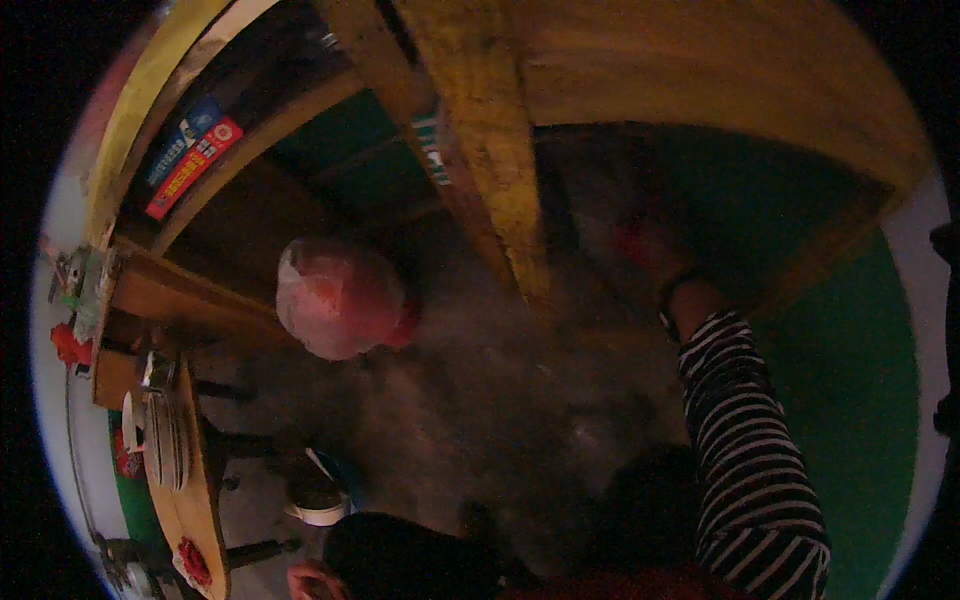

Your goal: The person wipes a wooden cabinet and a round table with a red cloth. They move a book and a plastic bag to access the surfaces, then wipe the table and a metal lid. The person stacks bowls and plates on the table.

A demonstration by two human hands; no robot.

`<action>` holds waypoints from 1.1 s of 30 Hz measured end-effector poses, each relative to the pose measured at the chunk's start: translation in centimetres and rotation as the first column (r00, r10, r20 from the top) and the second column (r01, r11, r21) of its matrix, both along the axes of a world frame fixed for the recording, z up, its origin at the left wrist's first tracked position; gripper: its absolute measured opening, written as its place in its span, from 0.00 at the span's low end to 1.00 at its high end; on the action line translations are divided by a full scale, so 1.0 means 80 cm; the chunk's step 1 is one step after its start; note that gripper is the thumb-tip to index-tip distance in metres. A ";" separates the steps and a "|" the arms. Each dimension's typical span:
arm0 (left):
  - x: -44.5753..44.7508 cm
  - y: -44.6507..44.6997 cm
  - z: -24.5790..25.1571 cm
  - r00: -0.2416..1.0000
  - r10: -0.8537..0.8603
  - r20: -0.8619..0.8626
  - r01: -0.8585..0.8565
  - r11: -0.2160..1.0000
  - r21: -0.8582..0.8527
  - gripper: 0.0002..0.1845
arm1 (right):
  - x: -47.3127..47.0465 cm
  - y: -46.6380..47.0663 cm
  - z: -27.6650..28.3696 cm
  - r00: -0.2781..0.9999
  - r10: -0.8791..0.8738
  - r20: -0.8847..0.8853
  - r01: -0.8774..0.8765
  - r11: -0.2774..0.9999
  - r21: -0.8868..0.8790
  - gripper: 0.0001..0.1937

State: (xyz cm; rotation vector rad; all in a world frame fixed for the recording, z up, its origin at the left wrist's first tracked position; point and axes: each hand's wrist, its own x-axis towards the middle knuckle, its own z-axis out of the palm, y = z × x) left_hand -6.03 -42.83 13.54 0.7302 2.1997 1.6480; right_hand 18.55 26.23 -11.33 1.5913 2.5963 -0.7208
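My right hand [651, 247] reaches forward into the dark space under a wooden frame, with a dark band at its wrist and a striped sleeve behind it. A dim reddish patch lies at its fingers; the shadow hides whether they hold anything. At the lower left edge my left hand [309, 581] shows only in part, low beside my dark clothing, and its fingers are too cut off to read. Ahead and to the left is a translucent plastic bag [341, 300] with something red in it.
A wooden post [495, 150] stands just left of my right hand. Green panels [840, 390] are at the right. At the left, a wooden table [206, 480] bears stacked plates [166, 442]. A white pot [319, 513] stands on the floor. Red and blue boxes [195, 166] lie on a shelf.
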 end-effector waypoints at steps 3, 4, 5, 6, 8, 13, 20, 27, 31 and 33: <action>0.001 0.022 -0.004 0.996 0.039 0.080 -0.043 0.998 0.045 0.22 | 0.007 -0.027 0.005 0.990 -0.004 -0.140 -0.012 0.993 -0.117 0.17; 0.002 0.027 -0.007 0.992 0.068 0.106 -0.073 0.996 0.042 0.22 | 0.013 -0.048 0.006 0.972 -0.048 -0.229 -0.007 0.972 -0.237 0.17; 0.001 0.038 -0.008 0.987 0.093 0.134 -0.099 0.994 0.040 0.22 | 0.021 -0.068 0.014 0.948 -0.110 -0.298 -0.002 0.936 -0.353 0.16; -0.003 0.049 -0.006 0.990 0.045 0.131 -0.046 0.999 0.002 0.22 | 0.028 -0.092 0.021 0.910 -0.206 -0.359 -0.002 0.866 -0.500 0.16; -0.014 0.072 -0.001 0.992 -0.042 0.120 0.049 0.997 -0.060 0.23 | 0.042 -0.151 0.047 0.785 -0.460 -0.414 -0.073 0.595 -0.800 0.15; -0.015 0.136 0.007 0.896 -0.400 0.192 0.433 0.881 -0.188 0.32 | 0.026 -0.264 0.174 0.705 -0.374 -0.603 -0.400 0.492 -0.773 0.15; 0.040 0.224 -0.021 0.763 -0.524 0.377 0.574 0.818 -0.025 0.49 | -0.087 -0.429 0.294 0.500 0.494 -0.711 -0.717 0.696 -0.020 0.21; 0.015 0.225 -0.036 0.779 -0.458 0.428 0.488 0.872 0.045 0.46 | -0.109 -0.470 0.295 0.448 0.396 -0.802 -0.794 0.588 -0.153 0.28; -0.011 0.212 -0.048 0.785 -0.507 0.356 0.502 0.857 0.116 0.45 | -0.064 -0.392 0.273 0.400 0.321 -0.858 -0.710 0.701 -0.068 0.22; -0.025 0.196 -0.047 0.821 -0.469 0.324 0.454 0.882 0.127 0.45 | -0.024 -0.301 0.246 0.620 0.212 -0.756 -0.444 0.889 -0.115 0.17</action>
